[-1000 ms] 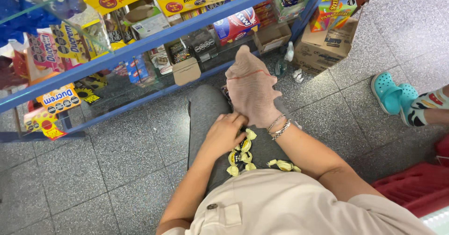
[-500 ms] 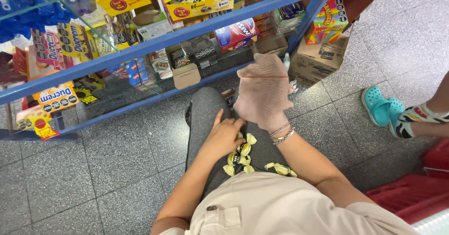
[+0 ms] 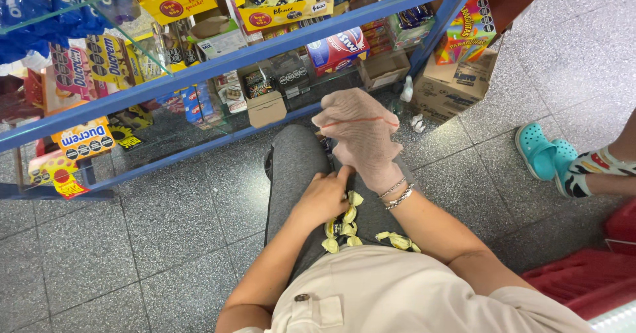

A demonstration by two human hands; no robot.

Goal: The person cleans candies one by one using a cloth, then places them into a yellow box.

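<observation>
I had the right hand (image 3: 363, 138) raised above the knee, fingers curled loosely inward and wearing a thin beige net-like glove with a red line across it; I could not tell whether anything was pinched inside it. Two bracelets (image 3: 395, 194) sat at that wrist. My left hand (image 3: 324, 197) was bare and lay low on the grey trouser leg (image 3: 295, 167), fingers bunched and closed at the edge of the yellow wrapped candies (image 3: 341, 226), touching the topmost one.

The candies rested in the lap, between the two forearms, just above the hem of the beige shirt (image 3: 411, 293). I counted roughly six in the main cluster and one more lying apart to the right (image 3: 399, 240), so about seven, though they overlapped and the count was uncertain.

As I judged it, the work was at an early stage: one hand was gloved, the other not, and the candies were all in the lap, none carried toward the blue glass display shelf (image 3: 218, 65) ahead. Beside that stood one cardboard box (image 3: 457, 85), and one pair of turquoise clogs (image 3: 546, 154) sat at the right.
</observation>
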